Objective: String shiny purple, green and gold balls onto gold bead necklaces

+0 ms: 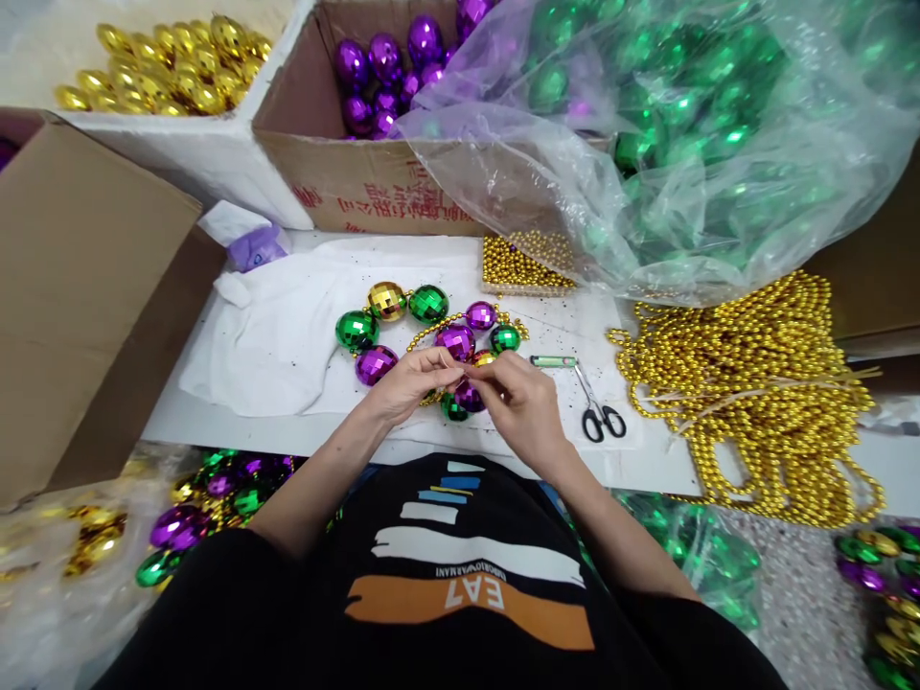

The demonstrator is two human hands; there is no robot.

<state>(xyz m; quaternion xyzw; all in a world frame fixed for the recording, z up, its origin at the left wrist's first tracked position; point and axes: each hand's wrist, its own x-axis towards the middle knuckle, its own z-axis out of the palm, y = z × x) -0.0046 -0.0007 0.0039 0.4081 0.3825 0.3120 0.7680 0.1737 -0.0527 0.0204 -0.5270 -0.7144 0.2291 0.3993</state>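
Note:
My left hand and my right hand meet above the white cloth, fingertips pinched together on what looks like a thin pale string. Just beneath and around them lies a necklace of shiny faceted balls: a purple ball, a gold ball, green balls and more purple ones. A strand of small gold beads runs among the balls. My fingers partly cover the nearest balls. To the right of my right hand lie black-handled scissors and a small green-handled tool.
A clear box of small gold beads stands behind the hands. Gold bead strands are heaped at right. Behind are a cardboard box with purple balls, a plastic bag of green balls and gold balls. Another carton stands left.

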